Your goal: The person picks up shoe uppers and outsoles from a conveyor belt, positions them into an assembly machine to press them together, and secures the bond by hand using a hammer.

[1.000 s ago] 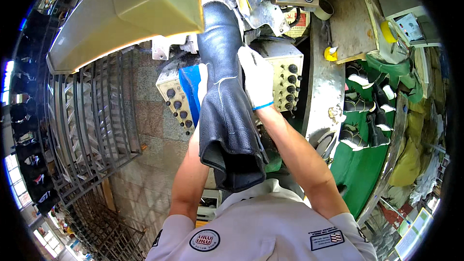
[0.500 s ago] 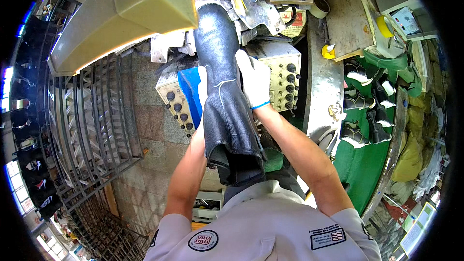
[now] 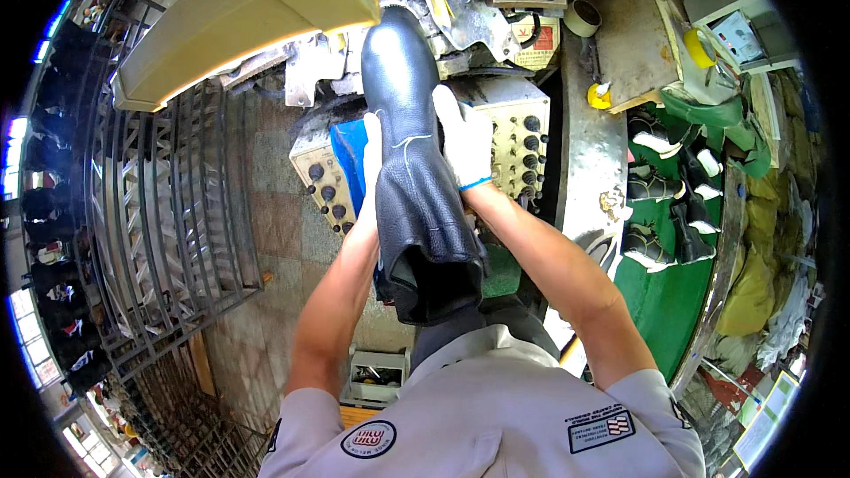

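A black leather boot (image 3: 409, 146) lies lengthwise before me, its wide open top toward my body and its rounded toe up against the machine (image 3: 456, 13). My right hand (image 3: 464, 137), in a white glove with a blue cuff edge, grips the boot's right side near the ankle, thumb along the leather. On the other side my left hand (image 3: 372, 155), also white-gloved, holds the boot; most of its fingers are hidden behind the shaft. Pale stitching crosses the ankle.
A beige machine cover (image 3: 239, 22) overhangs at upper left. Control boxes with black knobs (image 3: 518, 142) flank the boot. At right, several shoes (image 3: 652, 186) stand on a green surface (image 3: 660, 310) beside a metal ledge (image 3: 591, 159). Metal racks (image 3: 177, 212) fill the left.
The boot's open top has shifted slightly away from my body, and the toe lies more clearly exposed beside the cover. Both hands keep their hold. The view has shifted a little.
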Tool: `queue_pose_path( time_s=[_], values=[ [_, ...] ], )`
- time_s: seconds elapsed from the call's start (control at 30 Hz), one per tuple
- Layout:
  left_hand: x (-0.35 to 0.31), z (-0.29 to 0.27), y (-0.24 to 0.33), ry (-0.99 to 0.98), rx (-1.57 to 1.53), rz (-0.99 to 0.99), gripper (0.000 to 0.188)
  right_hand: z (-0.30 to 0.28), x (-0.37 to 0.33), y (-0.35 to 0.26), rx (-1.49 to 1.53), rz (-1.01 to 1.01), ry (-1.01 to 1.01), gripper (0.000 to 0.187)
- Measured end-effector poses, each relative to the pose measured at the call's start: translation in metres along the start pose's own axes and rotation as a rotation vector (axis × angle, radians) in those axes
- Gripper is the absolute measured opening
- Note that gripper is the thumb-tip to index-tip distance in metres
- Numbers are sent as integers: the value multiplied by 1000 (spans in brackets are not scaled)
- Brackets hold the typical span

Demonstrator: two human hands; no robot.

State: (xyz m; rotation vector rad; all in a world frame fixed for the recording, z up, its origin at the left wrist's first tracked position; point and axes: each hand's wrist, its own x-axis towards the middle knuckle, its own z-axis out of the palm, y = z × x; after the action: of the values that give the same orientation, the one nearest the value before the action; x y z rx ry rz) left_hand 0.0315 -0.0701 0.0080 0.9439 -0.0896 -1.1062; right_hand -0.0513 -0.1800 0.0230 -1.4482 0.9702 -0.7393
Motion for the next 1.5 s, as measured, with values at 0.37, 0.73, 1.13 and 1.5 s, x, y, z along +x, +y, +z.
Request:
queue_pose_path(
  time_s=[0.37,0.73,1.13,1.5],
  values=[
    [-54,-36,18,330,758,406,41,-79,-19,50,626,253,-138,28],
    [-169,95,47,61,1379,769,58,-155,-101,43,605,221,205,40],
    [-185,118,24,147,1627,754,74,-207,-145,55,635,209,224,32],
    [-182,158,-15,573,1841,604,86,-252,-161,76,658,304,71,38]
  ],
)
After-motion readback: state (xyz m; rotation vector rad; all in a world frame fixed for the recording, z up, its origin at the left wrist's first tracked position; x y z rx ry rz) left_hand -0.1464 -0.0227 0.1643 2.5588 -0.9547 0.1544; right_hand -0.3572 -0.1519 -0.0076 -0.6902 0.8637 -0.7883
